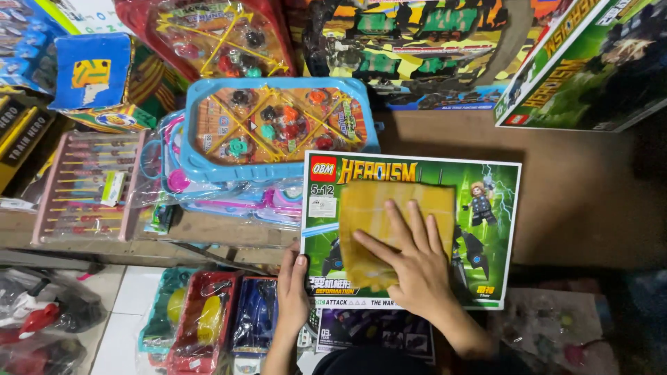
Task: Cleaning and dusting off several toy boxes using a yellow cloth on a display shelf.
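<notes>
Toy stock is crowding a brown wooden shelf [590, 194], boxes and blister packs stacking along the back and spilling below; a camouflage train box [417, 42] is leaning at the rear; a blue-rimmed spinning-top set [278, 125] is sitting on pink packs, just left of a green toy box [486, 278] lying flat at the shelf's front edge; the left hand [292, 292] is clamping that box's lower left edge, thumb on top; the right hand [410, 264] is pressing flat, fingers spread, on a yellow cloth [389, 208] over the box's middle; risk, as judged: the box overhangs the edge, so a hard push could tip it onto the packs below.
</notes>
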